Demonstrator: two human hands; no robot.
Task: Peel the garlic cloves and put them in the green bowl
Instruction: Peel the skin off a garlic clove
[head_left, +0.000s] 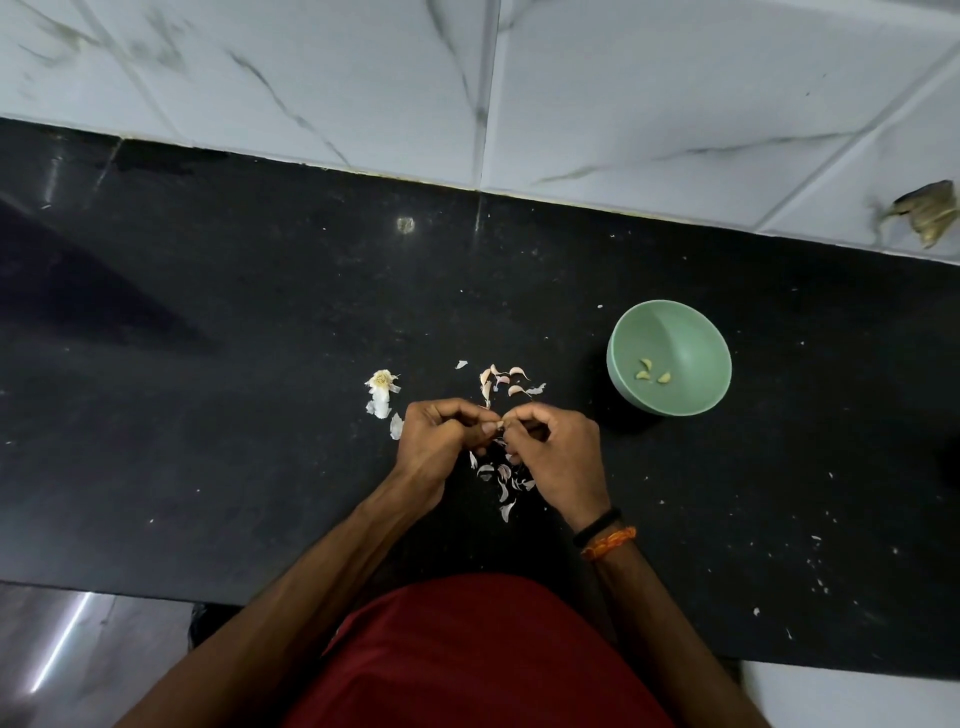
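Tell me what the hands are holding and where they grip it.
Both hands, left hand and right hand, pinch one small garlic clove between their fingertips; which part of it cannot be told.

Peeled cloves (652, 371) lie in the bowl (696, 332), right of the unpeeled cloves (506, 379).

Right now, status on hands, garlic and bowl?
Left hand and right hand pinching one garlic clove over the peels. Green bowl holds three peeled cloves. Unpeeled cloves wait ahead. Nothing blocking.
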